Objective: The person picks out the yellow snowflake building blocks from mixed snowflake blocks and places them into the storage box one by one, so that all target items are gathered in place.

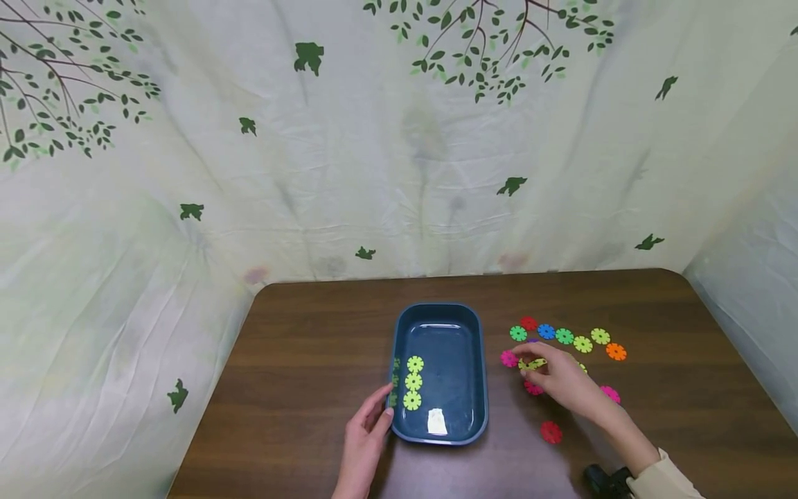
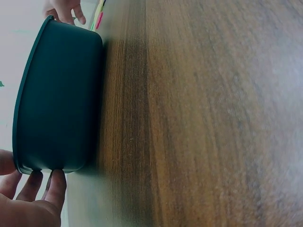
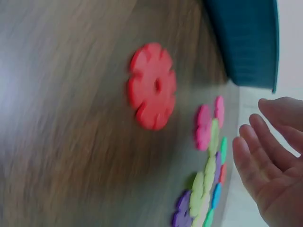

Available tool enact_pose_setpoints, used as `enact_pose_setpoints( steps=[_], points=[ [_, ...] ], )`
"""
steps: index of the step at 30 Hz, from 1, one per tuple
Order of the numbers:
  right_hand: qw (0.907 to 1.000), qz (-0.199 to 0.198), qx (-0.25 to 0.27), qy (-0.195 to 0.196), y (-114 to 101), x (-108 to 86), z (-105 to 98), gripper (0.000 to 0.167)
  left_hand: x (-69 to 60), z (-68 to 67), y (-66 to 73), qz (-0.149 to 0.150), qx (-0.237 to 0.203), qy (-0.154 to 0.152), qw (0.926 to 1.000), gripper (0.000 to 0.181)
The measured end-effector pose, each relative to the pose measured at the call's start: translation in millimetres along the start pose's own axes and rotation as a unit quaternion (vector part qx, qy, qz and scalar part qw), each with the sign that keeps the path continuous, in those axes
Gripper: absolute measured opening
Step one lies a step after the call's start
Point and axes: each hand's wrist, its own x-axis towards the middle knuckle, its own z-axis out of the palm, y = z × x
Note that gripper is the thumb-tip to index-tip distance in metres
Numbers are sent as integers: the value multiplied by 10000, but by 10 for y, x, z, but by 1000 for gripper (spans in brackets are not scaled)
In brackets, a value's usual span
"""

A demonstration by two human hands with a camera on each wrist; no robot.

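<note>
Touching the left side of a blue, oblong, round-cornered tray (image 1: 455,388) with the left hand (image 1: 364,433). Resting left fingertips, slightly apart, against rim and outer wall (cannot tell how far over the rim). Just right of those fingertips, inside the tray: see three flat, yellow-green, flower-shaped, plastic-looking discs (image 1: 413,382), lined up along the left wall and faintly mirrored in it.

Hovering right of the tray with the right hand (image 1: 564,381). Holding thumb and fingers apart in a loose curve, with a clear gap between. Directly beneath: see more yellow-green discs (image 3: 209,172), flat on a dark brown wood-grain table (image 1: 299,360).

Just left of the right fingertips: note a pink disc (image 1: 509,358). Just below the right thumb: find a second pink disc (image 1: 533,389), partly covered. Beyond the right fingers: count a red disc (image 1: 528,324), a green disc (image 1: 518,333) and a blue disc (image 1: 546,331) close together, then, farther right, an orange disc (image 1: 616,351). Nearer the person than the right fingers: spot another red disc (image 1: 551,432), well apart from the cluster (plainest in the right wrist view, centre hole and notches showing). Behind the right fingers, past the wrist: see a cream sleeve (image 1: 663,478).
</note>
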Motion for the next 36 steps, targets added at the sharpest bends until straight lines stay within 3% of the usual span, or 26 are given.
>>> enact_pose_setpoints(
  steps=[8, 22, 26, 36],
  points=[
    [9986, -115, -509, 46, 95, -16, -69, 36, -3, -6, -19, 62, -43, -34, 10000, 39],
    [9987, 91, -505, 19, 209, 39, -56, 38, -3, -13, -22, 117, -113, -94, 9998, 39],
    [9991, -37, -422, -2, 212, 81, -57, 39, 2, -10, -22, 128, -88, -71, 9999, 39],
    [9952, -112, -936, -269, 252, 142, -63, 37, 16, 2, -26, 12, 13, -5, 10000, 39]
  ],
)
